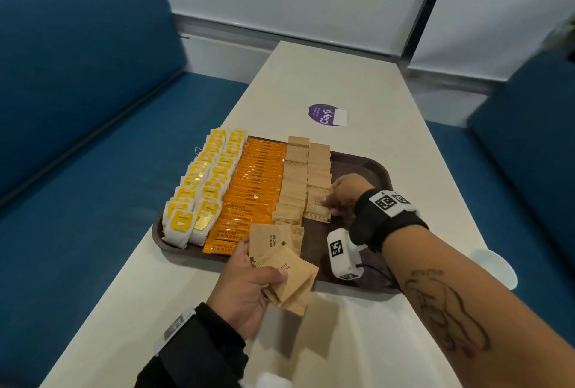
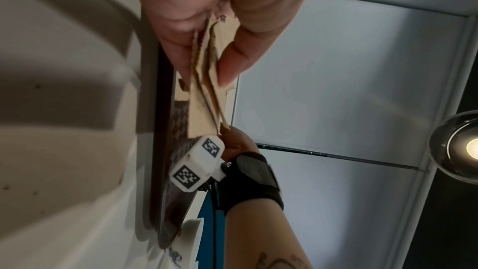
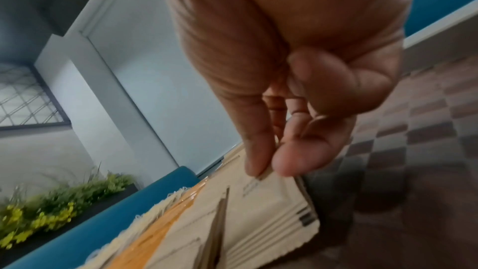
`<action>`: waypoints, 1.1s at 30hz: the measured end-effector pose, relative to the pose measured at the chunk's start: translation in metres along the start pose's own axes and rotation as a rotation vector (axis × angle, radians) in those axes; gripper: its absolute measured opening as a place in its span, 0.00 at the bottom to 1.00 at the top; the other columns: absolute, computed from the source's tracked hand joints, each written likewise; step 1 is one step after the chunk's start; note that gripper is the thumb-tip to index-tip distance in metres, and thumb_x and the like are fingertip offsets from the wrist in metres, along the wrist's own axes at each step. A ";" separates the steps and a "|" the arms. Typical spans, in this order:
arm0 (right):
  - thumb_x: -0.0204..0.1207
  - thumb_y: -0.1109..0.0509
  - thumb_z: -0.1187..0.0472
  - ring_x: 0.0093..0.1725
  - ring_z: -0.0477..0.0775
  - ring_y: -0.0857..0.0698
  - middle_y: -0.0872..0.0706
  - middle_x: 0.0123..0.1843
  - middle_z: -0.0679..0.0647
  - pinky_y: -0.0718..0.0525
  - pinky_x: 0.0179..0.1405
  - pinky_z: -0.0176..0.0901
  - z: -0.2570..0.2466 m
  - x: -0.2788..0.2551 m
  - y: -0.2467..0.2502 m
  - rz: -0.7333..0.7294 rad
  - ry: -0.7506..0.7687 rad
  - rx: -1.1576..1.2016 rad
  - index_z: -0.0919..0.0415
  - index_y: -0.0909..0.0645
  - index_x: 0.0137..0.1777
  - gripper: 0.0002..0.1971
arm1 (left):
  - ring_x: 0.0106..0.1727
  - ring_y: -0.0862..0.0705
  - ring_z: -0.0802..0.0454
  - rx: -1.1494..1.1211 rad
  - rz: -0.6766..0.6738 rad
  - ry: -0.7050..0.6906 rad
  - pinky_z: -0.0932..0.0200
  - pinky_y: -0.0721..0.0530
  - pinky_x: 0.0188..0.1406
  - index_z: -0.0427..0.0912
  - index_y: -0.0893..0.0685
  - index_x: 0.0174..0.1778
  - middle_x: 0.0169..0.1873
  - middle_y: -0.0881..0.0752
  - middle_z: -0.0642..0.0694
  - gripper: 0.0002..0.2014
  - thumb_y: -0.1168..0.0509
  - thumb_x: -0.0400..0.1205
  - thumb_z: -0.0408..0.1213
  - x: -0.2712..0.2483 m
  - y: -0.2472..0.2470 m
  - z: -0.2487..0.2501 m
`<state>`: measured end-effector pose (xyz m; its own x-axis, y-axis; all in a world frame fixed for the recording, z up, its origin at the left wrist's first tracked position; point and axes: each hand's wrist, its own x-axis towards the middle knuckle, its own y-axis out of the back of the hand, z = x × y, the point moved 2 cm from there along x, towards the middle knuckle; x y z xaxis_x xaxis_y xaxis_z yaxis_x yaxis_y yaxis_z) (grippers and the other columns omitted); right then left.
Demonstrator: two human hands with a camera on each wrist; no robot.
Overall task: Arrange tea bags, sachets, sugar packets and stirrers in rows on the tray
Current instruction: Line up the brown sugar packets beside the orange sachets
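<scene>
Now, head view: a brown tray [image 1: 378, 166] sits on a pale table [image 1: 357, 82] between blue benches.
Rows, head view: 2 rows of yellow-tagged tea bags [image 1: 199, 188] on the tray's left, then 1 row of orange coffee sachets [image 1: 252, 188], then 2 rows of brown sugar packets [image 1: 306, 176]; the tray's right part is bare and no stirrers are visible.
Left hand, head view: the left hand [image 1: 245, 291] holds a loose fan of spare sugar packets [image 1: 286, 272] over the tray's near edge, thumb on top and fingers curled beneath.
Right hand, head view: the right hand [image 1: 345, 198] touches the front packet [image 1: 317, 205] at the near end of the right sugar row.
Left wrist view: thumb and fingers [image 2: 230, 62] pinch several packets face to face, their crimped edges fanning out below.
Right wrist view: 2 fingertips [image 3: 258, 163] close narrowly on the top edge of that front packet [image 3: 274, 197], which leans on the packets behind it; the checkered tray floor [image 3: 413, 130] lies to the right.
Handling, judged: the packets look light, thin and pliant, with loose granules inside, so they likely slide over one another and a leaning row may topple if nudged.
Hold, judged: a light pinch on a crimped top edge or corner, 1 packet at a time, suits placing best.
Progress, judged: the second sugar row is partly filled; stirrers are still to come.
</scene>
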<state>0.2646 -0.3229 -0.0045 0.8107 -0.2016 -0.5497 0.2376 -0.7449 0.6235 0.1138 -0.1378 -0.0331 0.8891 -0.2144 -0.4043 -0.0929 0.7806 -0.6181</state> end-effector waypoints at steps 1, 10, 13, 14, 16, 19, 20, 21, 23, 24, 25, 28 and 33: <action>0.77 0.30 0.66 0.34 0.49 0.19 0.18 0.37 0.55 0.13 0.46 0.40 -0.003 0.000 0.000 -0.030 -0.054 -0.046 0.62 0.25 0.38 0.08 | 0.46 0.14 0.41 -0.003 0.000 0.000 0.55 0.12 0.26 0.41 0.31 0.71 0.50 0.15 0.36 0.34 0.43 0.73 0.07 0.001 0.001 0.000; 0.78 0.31 0.63 0.32 0.49 0.18 0.15 0.40 0.56 0.17 0.39 0.38 -0.008 0.009 -0.002 -0.138 -0.186 -0.080 0.64 0.23 0.44 0.06 | 0.48 0.14 0.40 0.013 -0.004 0.009 0.53 0.11 0.29 0.42 0.30 0.70 0.52 0.15 0.37 0.33 0.42 0.73 0.08 0.009 -0.003 0.000; 0.76 0.28 0.58 0.32 0.49 0.20 0.17 0.39 0.55 0.18 0.39 0.39 -0.008 -0.004 0.005 -0.052 -0.120 -0.067 0.64 0.23 0.46 0.09 | 0.48 0.14 0.40 0.027 0.000 -0.006 0.49 0.11 0.34 0.41 0.29 0.68 0.51 0.14 0.37 0.31 0.41 0.73 0.09 0.008 -0.004 0.000; 0.75 0.27 0.57 0.33 0.49 0.19 0.16 0.39 0.55 0.18 0.36 0.39 -0.007 -0.012 0.008 0.014 -0.050 -0.060 0.64 0.22 0.47 0.10 | 0.49 0.14 0.39 0.030 0.003 -0.011 0.47 0.11 0.36 0.42 0.29 0.68 0.52 0.15 0.37 0.31 0.41 0.73 0.09 0.007 -0.004 0.000; 0.75 0.27 0.53 0.34 0.49 0.19 0.16 0.39 0.53 0.22 0.31 0.38 -0.006 -0.035 0.012 0.090 0.127 -0.063 0.61 0.22 0.45 0.12 | 0.52 0.15 0.38 0.030 0.010 -0.017 0.44 0.13 0.42 0.42 0.29 0.68 0.54 0.15 0.36 0.31 0.41 0.73 0.10 0.006 -0.004 0.000; 0.72 0.26 0.47 0.34 0.45 0.19 0.17 0.38 0.50 0.25 0.29 0.35 0.002 -0.080 0.008 0.008 0.303 -0.092 0.58 0.21 0.44 0.15 | 0.51 0.15 0.40 0.029 0.012 -0.037 0.44 0.16 0.44 0.43 0.28 0.67 0.52 0.14 0.38 0.30 0.41 0.74 0.10 0.001 -0.007 0.000; 0.70 0.25 0.46 0.33 0.45 0.19 0.16 0.38 0.49 0.24 0.30 0.34 0.007 -0.095 0.004 -0.046 0.324 -0.072 0.57 0.21 0.44 0.15 | 0.50 0.15 0.41 0.034 0.017 -0.046 0.46 0.16 0.43 0.43 0.27 0.66 0.50 0.14 0.39 0.29 0.41 0.74 0.10 -0.001 -0.008 -0.001; 0.68 0.23 0.47 0.32 0.44 0.18 0.15 0.38 0.49 0.22 0.31 0.34 0.012 -0.107 -0.001 -0.100 0.336 -0.038 0.56 0.21 0.43 0.15 | 0.50 0.15 0.41 0.039 0.024 -0.054 0.47 0.16 0.42 0.43 0.27 0.66 0.50 0.13 0.40 0.29 0.40 0.74 0.11 -0.002 -0.008 -0.002; 0.65 0.20 0.51 0.31 0.44 0.19 0.14 0.37 0.49 0.19 0.33 0.34 0.024 -0.129 -0.015 -0.186 0.335 0.036 0.56 0.21 0.42 0.15 | 0.51 0.15 0.40 0.052 0.043 -0.075 0.47 0.16 0.42 0.43 0.27 0.66 0.50 0.13 0.39 0.29 0.39 0.73 0.11 -0.006 -0.008 -0.004; 0.65 0.20 0.52 0.29 0.44 0.19 0.14 0.36 0.49 0.20 0.30 0.33 0.030 -0.137 -0.023 -0.209 0.322 0.055 0.56 0.22 0.41 0.14 | 0.51 0.15 0.40 0.057 0.054 -0.087 0.47 0.17 0.41 0.43 0.27 0.67 0.51 0.13 0.39 0.29 0.38 0.73 0.12 -0.008 -0.008 -0.006; 0.64 0.19 0.53 0.28 0.44 0.20 0.14 0.34 0.49 0.23 0.25 0.32 0.036 -0.143 -0.030 -0.217 0.311 0.053 0.56 0.22 0.40 0.14 | 0.51 0.15 0.40 0.061 0.064 -0.097 0.48 0.17 0.39 0.42 0.27 0.67 0.51 0.13 0.38 0.29 0.37 0.73 0.12 -0.010 -0.008 -0.007; 0.66 0.19 0.57 0.24 0.42 0.21 0.14 0.30 0.50 0.33 0.17 0.30 0.049 -0.152 -0.049 -0.218 0.309 0.080 0.57 0.24 0.39 0.14 | 0.43 0.15 0.44 0.065 0.059 -0.103 0.50 0.18 0.35 0.41 0.26 0.65 0.49 0.14 0.37 0.26 0.36 0.74 0.15 -0.017 -0.011 -0.012; 0.69 0.21 0.62 0.24 0.45 0.19 0.13 0.33 0.54 0.32 0.18 0.34 0.063 -0.156 -0.054 -0.199 0.291 0.242 0.60 0.22 0.38 0.10 | 0.45 0.12 0.43 0.057 -0.012 -0.083 0.49 0.16 0.33 0.43 0.25 0.64 0.51 0.11 0.37 0.26 0.39 0.74 0.14 -0.028 -0.009 -0.018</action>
<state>0.0918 -0.2913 0.0132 0.8873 0.1231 -0.4445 0.3000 -0.8861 0.3534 0.0820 -0.1492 -0.0288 0.9243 -0.1767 -0.3384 -0.0583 0.8107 -0.5826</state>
